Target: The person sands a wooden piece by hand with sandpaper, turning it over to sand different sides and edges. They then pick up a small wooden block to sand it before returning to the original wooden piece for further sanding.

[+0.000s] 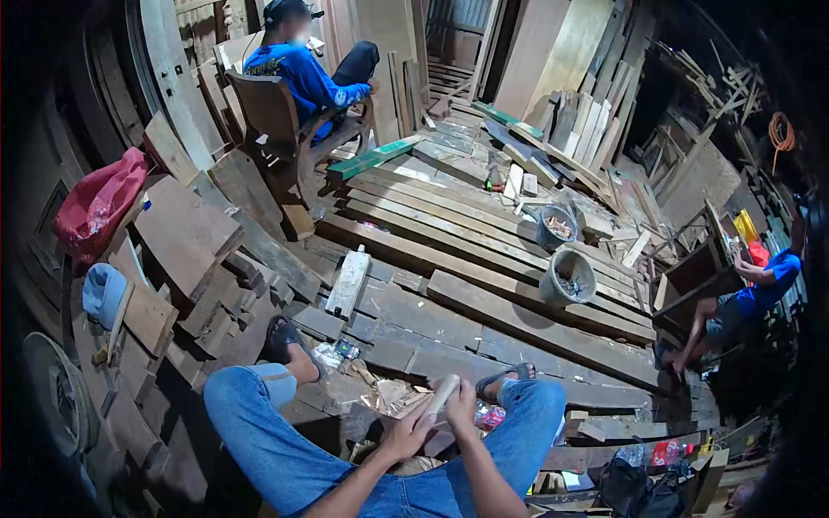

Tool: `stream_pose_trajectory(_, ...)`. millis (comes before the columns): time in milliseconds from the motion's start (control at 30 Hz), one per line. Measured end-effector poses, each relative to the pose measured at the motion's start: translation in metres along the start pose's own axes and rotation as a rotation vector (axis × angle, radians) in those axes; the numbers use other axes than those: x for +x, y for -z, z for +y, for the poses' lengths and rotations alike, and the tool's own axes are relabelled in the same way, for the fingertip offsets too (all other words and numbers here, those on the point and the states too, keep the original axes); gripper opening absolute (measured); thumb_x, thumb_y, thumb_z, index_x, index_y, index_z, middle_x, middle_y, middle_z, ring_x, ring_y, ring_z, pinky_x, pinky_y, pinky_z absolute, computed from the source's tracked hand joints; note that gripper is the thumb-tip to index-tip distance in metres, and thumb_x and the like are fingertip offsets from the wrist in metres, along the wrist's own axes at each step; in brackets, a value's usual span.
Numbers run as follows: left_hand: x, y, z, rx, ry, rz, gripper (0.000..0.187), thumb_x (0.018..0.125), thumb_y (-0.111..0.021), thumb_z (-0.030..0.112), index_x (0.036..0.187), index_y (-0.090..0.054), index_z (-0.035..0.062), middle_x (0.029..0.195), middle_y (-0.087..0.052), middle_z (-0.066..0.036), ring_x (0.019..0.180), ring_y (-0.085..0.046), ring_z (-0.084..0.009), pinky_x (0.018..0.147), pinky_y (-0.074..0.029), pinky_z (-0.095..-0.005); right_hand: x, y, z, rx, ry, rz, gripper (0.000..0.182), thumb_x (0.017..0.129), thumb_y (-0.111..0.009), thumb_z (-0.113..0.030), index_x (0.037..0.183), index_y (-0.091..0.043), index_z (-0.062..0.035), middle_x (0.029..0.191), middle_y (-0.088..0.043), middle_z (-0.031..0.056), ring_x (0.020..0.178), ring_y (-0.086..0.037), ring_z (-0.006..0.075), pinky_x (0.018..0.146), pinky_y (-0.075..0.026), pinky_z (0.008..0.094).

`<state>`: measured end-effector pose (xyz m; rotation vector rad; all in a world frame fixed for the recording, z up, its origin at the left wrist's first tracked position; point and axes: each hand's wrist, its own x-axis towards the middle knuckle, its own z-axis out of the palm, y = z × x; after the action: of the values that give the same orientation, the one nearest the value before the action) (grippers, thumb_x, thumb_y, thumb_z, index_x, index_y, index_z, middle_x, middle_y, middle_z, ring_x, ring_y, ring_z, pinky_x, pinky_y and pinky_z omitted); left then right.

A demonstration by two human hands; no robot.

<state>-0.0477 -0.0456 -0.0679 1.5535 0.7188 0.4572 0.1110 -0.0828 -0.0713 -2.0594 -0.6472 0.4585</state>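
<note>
A pale, narrow piece of wood [443, 394] is held slanting between my knees. My left hand [406, 436] closes on its lower part, fingers along the side. Higher up, my right hand [462, 406] is wrapped round the same piece. A small blurred patch shows beside its top end, and I cannot make out what that is. Below the hands, wood shavings and scraps [399, 395] lie on the floor between my feet.
Long planks [484, 250] cover the floor ahead, with two buckets [568, 278] on them. One person [298, 78] sits in a wooden chair at the back left; another [760, 285] is low at the right. Stacked boards [186, 233] stand left, bottles [669, 452] lower right.
</note>
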Motion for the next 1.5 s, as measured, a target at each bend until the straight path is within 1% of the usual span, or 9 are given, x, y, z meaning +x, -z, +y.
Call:
stream_pose_trajectory(133,0.0,0.005,0.009,-0.052,0.033,-0.018,0.054,0.105,-0.053,0.028,0.152,-0.044,0.0031,0.149,-0.053,-0.021,0.139,-0.05,-0.0301,0.114,-0.039,-0.0376,0.006,-0.022,0.043,0.013,0.031,-0.002,0.022,0.101,-0.049,-0.009,0.111,-0.064,0.0035,0.095,-0.069,0.0214,0.091,-0.069,0.0284,0.081,-0.053,0.041)
stream_pose_trajectory(167,0.001,0.007,0.014,-0.062,0.04,0.007,0.054,0.104,-0.053,0.027,0.152,-0.044,0.0026,0.149,-0.052,-0.022,0.139,-0.05,-0.0302,0.114,-0.039,-0.0376,-0.007,-0.017,0.031,-0.012,0.051,-0.006,0.02,0.101,-0.05,-0.01,0.107,-0.063,0.0043,0.092,-0.068,0.0217,0.089,-0.068,0.0304,0.079,-0.052,0.0421)
stream_pose_trajectory(200,0.0,0.008,0.015,-0.071,0.048,0.033,0.054,0.104,-0.053,0.027,0.151,-0.044,0.002,0.149,-0.052,-0.022,0.139,-0.051,-0.0304,0.114,-0.039,-0.0376,-0.013,-0.013,0.021,-0.055,0.057,-0.067,0.023,0.101,-0.052,-0.018,0.1,-0.058,0.004,0.093,-0.064,0.0302,0.09,-0.064,0.0483,0.076,-0.049,0.0514)
stream_pose_trajectory(733,0.003,0.013,0.016,-0.056,0.015,0.042,0.055,0.106,-0.051,0.027,0.153,-0.042,0.0004,0.149,-0.053,-0.015,0.127,-0.055,-0.0193,0.107,-0.042,-0.031,-0.002,-0.007,-0.006,0.144,-0.024,-0.137,0.042,0.109,-0.04,-0.034,0.115,-0.058,0.0038,0.106,-0.067,0.028,0.104,-0.066,0.0408,0.089,-0.048,0.0485)
stream_pose_trajectory(767,0.005,0.009,0.002,-0.012,0.014,0.065,0.054,0.106,-0.052,0.027,0.154,-0.042,0.0038,0.122,-0.066,-0.008,0.096,-0.061,-0.0133,0.085,-0.05,-0.0278,0.003,-0.018,0.015,0.181,0.0,-0.118,0.053,0.11,-0.037,-0.043,0.121,-0.059,0.0043,0.108,-0.067,0.0256,0.104,-0.065,0.0403,0.091,-0.047,0.0475)
stream_pose_trajectory(933,0.004,0.01,-0.003,-0.156,0.103,-0.029,0.054,0.107,-0.053,0.027,0.156,-0.041,0.0087,0.075,-0.045,0.006,0.063,-0.04,-0.0041,0.054,-0.036,-0.0234,0.011,-0.007,0.006,0.297,-0.268,-0.121,0.057,0.107,-0.049,-0.048,0.112,-0.067,0.0055,0.102,-0.069,0.0169,0.096,-0.062,0.022,0.088,-0.049,0.0365)
stream_pose_trajectory(1167,0.001,0.012,0.012,-0.162,0.138,-0.103,0.055,0.106,-0.053,0.026,0.156,-0.04,0.0069,0.079,-0.049,0.005,0.065,-0.042,-0.0051,0.057,-0.038,-0.0232,0.027,-0.012,0.04,1.176,-0.502,-0.345,0.041,0.105,-0.051,-0.042,0.103,-0.068,-0.0046,0.096,-0.07,0.0086,0.09,-0.068,0.0246,0.084,-0.054,0.039)
stream_pose_trajectory(1367,0.004,0.008,-0.004,-0.073,0.032,-0.101,0.057,0.106,-0.052,0.026,0.157,-0.038,0.006,0.097,-0.058,0.001,0.069,-0.041,-0.0059,0.063,-0.042,-0.0231,0.016,0.01,-0.003,1.3,-0.644,-0.431,0.039,0.106,-0.047,-0.041,0.099,-0.067,-0.0093,0.095,-0.069,0.0066,0.094,-0.065,0.0236,0.09,-0.051,0.0414)
stream_pose_trajectory(1500,0.003,0.01,0.006,-0.035,0.037,-0.101,0.055,0.104,-0.055,0.026,0.152,-0.043,0.001,0.14,-0.054,-0.018,0.128,-0.048,-0.0267,0.107,-0.038,-0.0361,0.017,0.005,0.001,1.299,-0.683,-0.335,0.033,0.107,-0.047,-0.036,0.109,-0.066,-0.0096,0.102,-0.069,0.0068,0.097,-0.065,0.0236,0.091,-0.052,0.0403)
